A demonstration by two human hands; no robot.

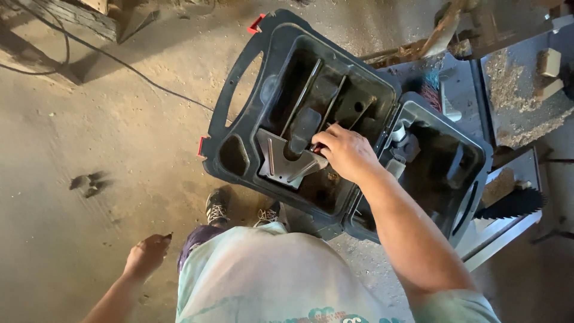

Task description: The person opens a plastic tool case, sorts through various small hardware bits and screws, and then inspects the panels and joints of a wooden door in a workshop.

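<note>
An open dark plastic tool case [239, 78] with red latches lies on the dusty floor. In its left half sit a grey metal guide bracket [281, 161] and thin metal rods [311, 90]. My right hand [344, 152] reaches into the case, fingers closed around something small at the bracket's right end; what it grips is hidden. My left hand [146, 254] hangs at my side over the floor, fingers loosely curled, holding nothing visible. My shoes [218, 206] stand just in front of the case.
A black cable [119, 63] runs across the sandy floor at upper left. At right stands a metal saw table [514, 101] covered with sawdust and wood offcuts, with a circular saw blade [514, 203] below. Wooden beams lie at top left.
</note>
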